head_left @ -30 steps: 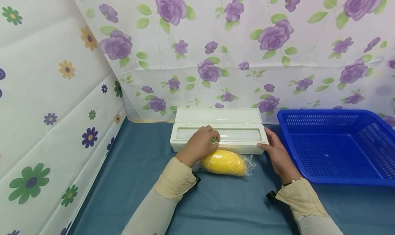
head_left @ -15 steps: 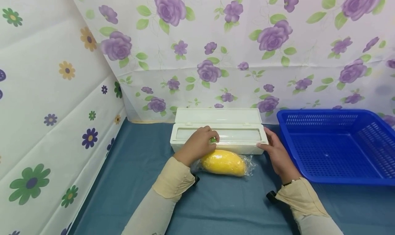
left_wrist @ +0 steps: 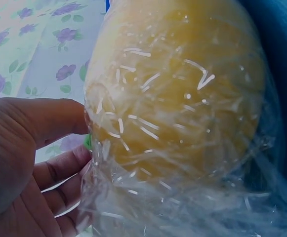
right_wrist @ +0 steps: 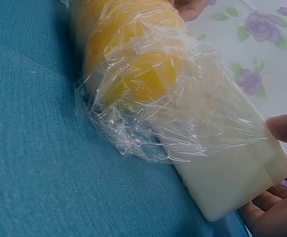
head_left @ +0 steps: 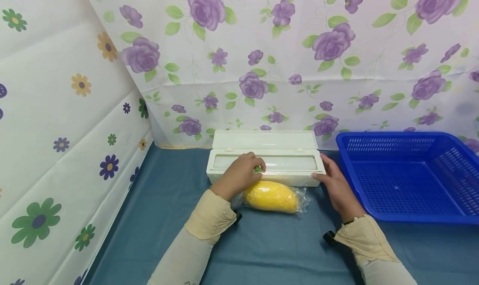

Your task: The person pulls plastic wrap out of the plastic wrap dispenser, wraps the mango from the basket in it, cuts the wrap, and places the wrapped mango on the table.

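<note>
A white cling film dispenser (head_left: pixel 292 180) stands at the back of the table, its lid (head_left: pixel 265 139) raised and a pale roll (head_left: pixel 286 163) inside. My left hand (head_left: pixel 239 173) pinches a small green slider (head_left: pixel 258 169) at the dispenser's front edge, mostly covered by the fingers. With thumb and fingers, my right hand (head_left: pixel 338 190) grips the dispenser's right end. Just in front lies a yellow, oblong, fruit-like thing (head_left: pixel 272 197) wrapped in clear film. Crinkled film (right_wrist: pixel 128 131) sticks out from its end in the right wrist view, overlapping the dispenser's side.
To the right is a blue plastic basket (head_left: pixel 357 193) with mesh sides, close beside my right hand. A blue-green cloth (head_left: pixel 269 251) covers the table. Flower-printed sheets (head_left: pixel 232 65) hang behind and on the left.
My left hand has shifted very slightly left along the dispenser's front with the green slider. The right hand, dispenser and wrapped yellow thing stay where they were.
</note>
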{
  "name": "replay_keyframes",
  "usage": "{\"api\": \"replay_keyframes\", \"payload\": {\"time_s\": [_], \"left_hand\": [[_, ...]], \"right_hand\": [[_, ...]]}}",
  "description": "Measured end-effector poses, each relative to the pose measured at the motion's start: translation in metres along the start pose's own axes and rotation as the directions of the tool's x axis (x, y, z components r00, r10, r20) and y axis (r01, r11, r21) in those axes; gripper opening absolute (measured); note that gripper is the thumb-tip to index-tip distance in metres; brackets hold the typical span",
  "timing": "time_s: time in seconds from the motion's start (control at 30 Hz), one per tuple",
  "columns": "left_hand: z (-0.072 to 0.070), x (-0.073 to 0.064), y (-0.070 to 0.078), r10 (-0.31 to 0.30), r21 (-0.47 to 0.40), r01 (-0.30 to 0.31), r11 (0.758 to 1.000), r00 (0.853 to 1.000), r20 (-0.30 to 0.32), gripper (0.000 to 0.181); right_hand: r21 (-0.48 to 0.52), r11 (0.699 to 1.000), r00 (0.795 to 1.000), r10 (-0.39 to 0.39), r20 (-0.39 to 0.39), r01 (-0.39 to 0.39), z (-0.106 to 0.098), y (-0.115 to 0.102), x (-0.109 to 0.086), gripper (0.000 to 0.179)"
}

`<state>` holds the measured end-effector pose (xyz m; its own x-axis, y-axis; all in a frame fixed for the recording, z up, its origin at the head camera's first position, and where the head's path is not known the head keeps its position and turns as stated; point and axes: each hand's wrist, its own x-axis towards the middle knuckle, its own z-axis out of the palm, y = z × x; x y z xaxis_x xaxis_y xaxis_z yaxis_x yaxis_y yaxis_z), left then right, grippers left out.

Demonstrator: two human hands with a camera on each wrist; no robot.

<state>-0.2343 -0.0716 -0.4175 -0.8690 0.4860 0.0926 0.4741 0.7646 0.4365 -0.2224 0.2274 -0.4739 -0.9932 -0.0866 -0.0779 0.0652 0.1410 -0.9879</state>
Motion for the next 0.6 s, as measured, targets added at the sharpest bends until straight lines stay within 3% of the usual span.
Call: {"api": "replay_keyframes", "payload": {"time_s": [0.3, 0.6], "left_hand": [[-0.0004, -0.0003, -0.0011, -0.004, 0.014, 0.004, 1.000, 1.000, -0.005, 0.004], [-0.0028, -0.0019, -0.0014, -0.019, -0.025, 0.019, 1.000, 1.000, -0.006, 0.005]], "right_hand": [[0.007, 1.000, 1.000, -0.002, -0.001, 0.002, 0.0005, -0.0010, 0.0002, 0.082], [0.002, 1.000, 1.000, -0.010, -0.001, 0.010, 0.0004, 0.0000, 0.0006, 0.081]]}}
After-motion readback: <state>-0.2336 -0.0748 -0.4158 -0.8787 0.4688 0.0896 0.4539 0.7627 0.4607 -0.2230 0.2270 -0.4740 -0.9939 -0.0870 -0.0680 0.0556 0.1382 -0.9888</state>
